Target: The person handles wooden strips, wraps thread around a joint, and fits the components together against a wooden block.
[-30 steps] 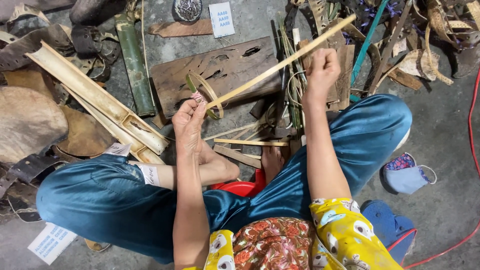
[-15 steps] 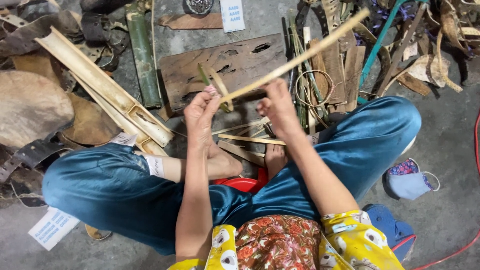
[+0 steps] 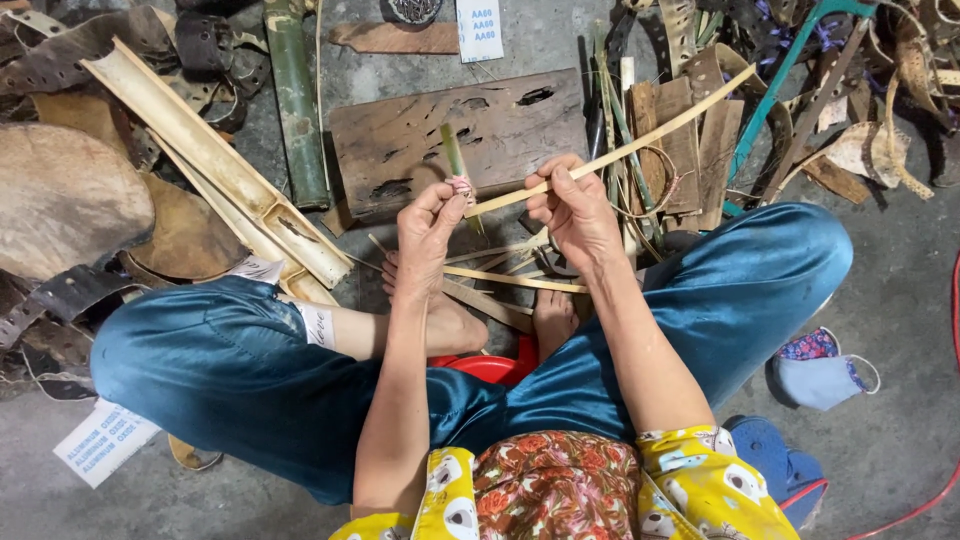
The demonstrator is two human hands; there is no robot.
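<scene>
I sit cross-legged on the floor in blue trousers. A long pale bamboo strip (image 3: 640,140) runs from between my hands up to the right. My right hand (image 3: 572,212) pinches the strip near its lower end. My left hand (image 3: 428,232) grips that end together with a short green sliver (image 3: 453,155) that points up; a bandaged fingertip shows there. Several thin bamboo splints (image 3: 510,278) lie across my feet below the hands.
A worn wooden board (image 3: 400,140) lies in front of me. Split bamboo halves (image 3: 215,175) and a green bamboo piece (image 3: 292,105) lie at left beside a rounded stone (image 3: 60,200). Scrap strips and wood pile up at right. A cloth mask (image 3: 822,372) lies right.
My right hand has slid down the strip from its far upper part to close beside my left hand. The strip has stayed angled up to the right.
</scene>
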